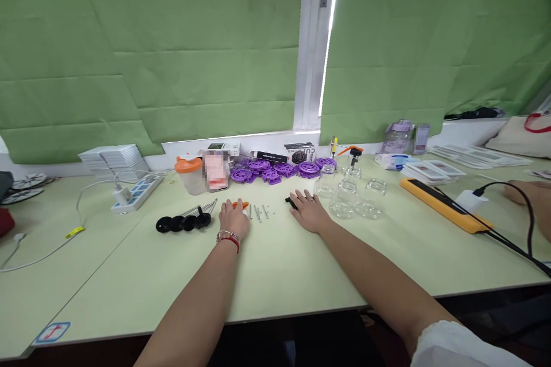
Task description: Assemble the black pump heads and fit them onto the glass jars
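Both forearms reached across the table (129, 275).
Left hand (233, 219) apparently covered an orange tool (241, 205); right hand (307, 210) lay flat, fingers spread.

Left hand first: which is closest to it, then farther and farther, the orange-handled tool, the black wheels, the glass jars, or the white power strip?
From the left hand, in the head view:
1. Orange-handled tool, right at the fingertips.
2. Black wheels, just to its left.
3. Glass jars, to the right, past the right hand.
4. White power strip, far left and back; too close to call against the jars.
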Available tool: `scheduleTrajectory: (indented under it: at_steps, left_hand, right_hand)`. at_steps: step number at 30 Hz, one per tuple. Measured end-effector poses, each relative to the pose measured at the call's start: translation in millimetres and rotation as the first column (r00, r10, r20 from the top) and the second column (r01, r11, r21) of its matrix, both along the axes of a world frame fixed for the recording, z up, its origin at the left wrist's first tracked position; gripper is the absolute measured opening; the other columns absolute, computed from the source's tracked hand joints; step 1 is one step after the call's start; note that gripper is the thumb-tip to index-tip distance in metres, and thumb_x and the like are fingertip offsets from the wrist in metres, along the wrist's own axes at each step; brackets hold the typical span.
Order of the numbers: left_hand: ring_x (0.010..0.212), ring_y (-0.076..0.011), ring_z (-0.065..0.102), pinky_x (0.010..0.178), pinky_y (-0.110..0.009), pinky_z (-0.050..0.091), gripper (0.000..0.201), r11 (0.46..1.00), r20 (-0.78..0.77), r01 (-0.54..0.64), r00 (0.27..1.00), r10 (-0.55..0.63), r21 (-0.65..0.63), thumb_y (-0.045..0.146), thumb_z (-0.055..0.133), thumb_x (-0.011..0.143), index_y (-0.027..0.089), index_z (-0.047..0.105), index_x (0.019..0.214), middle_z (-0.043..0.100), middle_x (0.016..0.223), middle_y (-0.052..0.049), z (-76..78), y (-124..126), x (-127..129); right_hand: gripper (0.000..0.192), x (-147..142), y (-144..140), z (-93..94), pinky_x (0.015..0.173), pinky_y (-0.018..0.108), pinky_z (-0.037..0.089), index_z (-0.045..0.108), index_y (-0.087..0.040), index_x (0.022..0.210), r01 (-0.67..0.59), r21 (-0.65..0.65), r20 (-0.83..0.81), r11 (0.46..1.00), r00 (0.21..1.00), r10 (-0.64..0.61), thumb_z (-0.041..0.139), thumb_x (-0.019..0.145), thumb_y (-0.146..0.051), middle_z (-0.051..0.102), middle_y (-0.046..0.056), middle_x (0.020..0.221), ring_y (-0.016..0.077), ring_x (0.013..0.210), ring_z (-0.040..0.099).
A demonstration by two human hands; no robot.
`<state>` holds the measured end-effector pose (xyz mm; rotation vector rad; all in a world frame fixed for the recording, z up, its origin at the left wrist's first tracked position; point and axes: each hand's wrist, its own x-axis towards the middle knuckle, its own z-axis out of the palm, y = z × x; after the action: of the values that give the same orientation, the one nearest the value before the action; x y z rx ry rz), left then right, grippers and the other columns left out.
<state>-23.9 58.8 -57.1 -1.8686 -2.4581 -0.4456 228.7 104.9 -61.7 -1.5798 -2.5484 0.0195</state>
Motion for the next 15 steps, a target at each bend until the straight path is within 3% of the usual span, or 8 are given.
scheduleTrajectory:
  at_steps: [11,15]
  left_hand:
    - [0.137,-0.0331,0.022,0.106,-0.048,0.025,0.056,1.0,0.016,-0.014,1.0,0.014,0.023,0.026,0.042,0.084,0.014,0.039,0.139,0.031,0.147,-0.019,0.2,-0.6,0.5]
    - [0.137,-0.0343,0.022,0.107,-0.047,0.024,0.056,0.999,0.031,-0.025,0.999,0.024,0.044,0.027,0.04,0.085,0.01,0.038,0.139,0.03,0.147,-0.021,3.3,-2.6,2.0]
  right_hand:
    - [0.065,-0.8,-0.1,-1.4,0.111,0.052,0.007,0.015,-0.023,0.148,0.014,0.018,-0.01,1.0,1.0,-0.013,0.014,0.091,-0.055,0.01,0.005,0.156,0.0314,0.141,0.005]
    - [0.065,-1.5,-3.3,0.5,0.111,0.052,0.009,0.016,-0.021,0.148,0.029,0.091,-0.028,0.995,0.999,-0.026,0.017,0.092,-0.054,0.009,0.006,0.156,0.0314,0.142,0.004]
